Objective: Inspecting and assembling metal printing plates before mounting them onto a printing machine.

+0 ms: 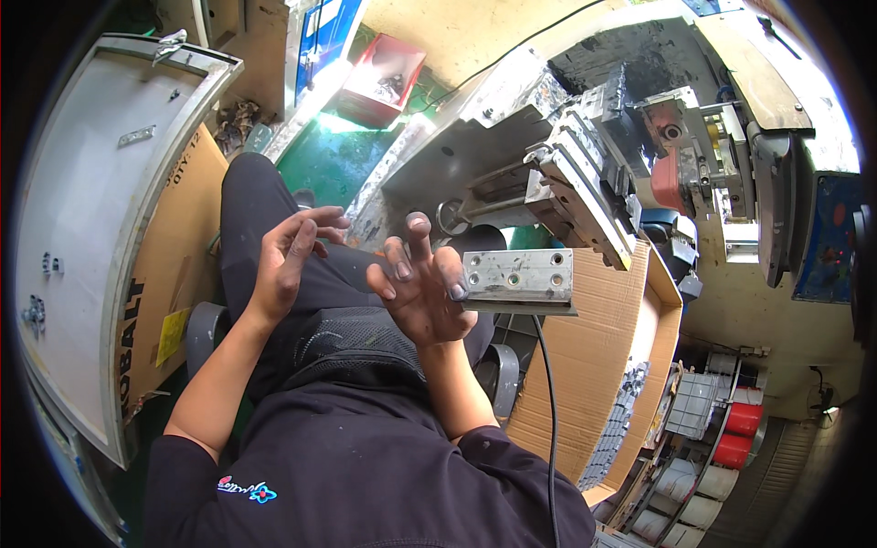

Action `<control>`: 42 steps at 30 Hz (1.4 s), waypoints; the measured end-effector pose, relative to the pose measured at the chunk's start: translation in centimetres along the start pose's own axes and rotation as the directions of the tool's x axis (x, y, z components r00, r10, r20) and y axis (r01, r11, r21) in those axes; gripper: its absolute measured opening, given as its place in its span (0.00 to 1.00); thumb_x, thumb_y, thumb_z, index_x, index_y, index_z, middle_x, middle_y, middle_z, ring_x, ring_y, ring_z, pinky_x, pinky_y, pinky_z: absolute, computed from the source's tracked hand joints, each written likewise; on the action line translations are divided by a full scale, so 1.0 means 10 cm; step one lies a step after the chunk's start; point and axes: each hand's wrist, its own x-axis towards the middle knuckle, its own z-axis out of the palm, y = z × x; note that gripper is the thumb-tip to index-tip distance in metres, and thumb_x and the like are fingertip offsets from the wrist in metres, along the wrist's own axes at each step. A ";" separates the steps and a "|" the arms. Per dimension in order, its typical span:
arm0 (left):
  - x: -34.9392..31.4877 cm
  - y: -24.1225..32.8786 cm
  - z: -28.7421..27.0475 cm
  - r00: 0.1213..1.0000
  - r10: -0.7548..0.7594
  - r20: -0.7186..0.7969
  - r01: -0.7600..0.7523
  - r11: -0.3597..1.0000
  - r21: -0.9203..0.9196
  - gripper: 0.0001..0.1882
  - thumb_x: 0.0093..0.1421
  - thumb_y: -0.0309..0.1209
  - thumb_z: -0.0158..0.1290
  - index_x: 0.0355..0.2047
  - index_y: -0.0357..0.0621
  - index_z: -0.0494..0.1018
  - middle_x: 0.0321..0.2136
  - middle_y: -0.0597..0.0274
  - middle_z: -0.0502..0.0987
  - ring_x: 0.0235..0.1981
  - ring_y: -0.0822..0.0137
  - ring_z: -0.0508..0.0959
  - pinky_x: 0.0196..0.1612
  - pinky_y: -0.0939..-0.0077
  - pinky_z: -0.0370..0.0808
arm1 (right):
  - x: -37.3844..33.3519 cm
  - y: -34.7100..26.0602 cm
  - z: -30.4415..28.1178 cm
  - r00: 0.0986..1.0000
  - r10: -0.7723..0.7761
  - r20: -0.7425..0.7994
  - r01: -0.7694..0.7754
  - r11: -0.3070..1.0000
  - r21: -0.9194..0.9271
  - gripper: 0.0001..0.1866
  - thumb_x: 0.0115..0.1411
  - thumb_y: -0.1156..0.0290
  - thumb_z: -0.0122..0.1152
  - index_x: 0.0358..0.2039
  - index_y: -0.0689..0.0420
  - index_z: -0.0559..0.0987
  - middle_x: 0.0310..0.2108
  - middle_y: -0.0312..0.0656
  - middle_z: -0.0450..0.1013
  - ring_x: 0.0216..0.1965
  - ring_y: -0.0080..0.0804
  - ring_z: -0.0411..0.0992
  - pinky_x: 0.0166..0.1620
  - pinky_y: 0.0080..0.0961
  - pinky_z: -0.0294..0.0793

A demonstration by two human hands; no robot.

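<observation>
My left hand (290,254) is raised over my lap, its fingers stretched out and nothing visible in it. Beside it, my right hand (422,288) is palm up with fingers spread and slightly bent; dark smudges mark the fingertips. Its index finger is at the left edge of a grey metal block (516,276) with several holes; whether it touches cannot be made out. A black cable (548,393) runs down from below the block. Behind the block stands a machine with a steel clamping fixture (585,187).
On the left, a white framed tabletop (96,183) carries small metal parts (137,136), above a cardboard box (169,274). An open carton (585,338) with rows of grey parts stands at my right. A red bin (384,78) is ahead on the green floor. Wire spools (685,493) fill a rack.
</observation>
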 end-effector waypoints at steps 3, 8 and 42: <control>-0.01 0.00 0.01 1.000 -0.003 -0.017 0.003 1.000 -0.021 0.23 0.68 0.43 0.42 0.48 0.35 0.73 0.40 0.57 0.79 0.39 0.71 0.76 0.41 0.79 0.69 | 0.00 0.01 0.01 1.000 0.017 -0.020 -0.017 1.000 -0.025 0.14 0.52 0.53 0.70 0.22 0.45 0.74 0.58 0.35 0.59 0.46 0.28 0.61 0.41 0.26 0.61; 0.00 -0.02 0.02 0.999 -0.006 -0.036 0.005 0.999 -0.040 0.21 0.68 0.42 0.43 0.48 0.38 0.74 0.40 0.59 0.79 0.39 0.72 0.76 0.40 0.80 0.69 | 0.01 0.03 0.03 0.999 0.031 -0.019 -0.031 0.999 -0.014 0.14 0.53 0.55 0.68 0.22 0.45 0.74 0.58 0.34 0.60 0.46 0.28 0.62 0.41 0.26 0.61; 0.01 -0.04 0.03 0.991 -0.135 -0.021 0.129 0.975 -0.180 0.13 0.64 0.28 0.52 0.45 0.33 0.73 0.38 0.58 0.79 0.38 0.73 0.78 0.44 0.75 0.76 | 0.05 0.13 -0.17 0.921 -0.211 -0.326 -0.333 0.004 -0.943 0.09 0.54 0.72 0.65 0.33 0.62 0.78 0.48 0.41 0.70 0.44 0.30 0.71 0.41 0.23 0.69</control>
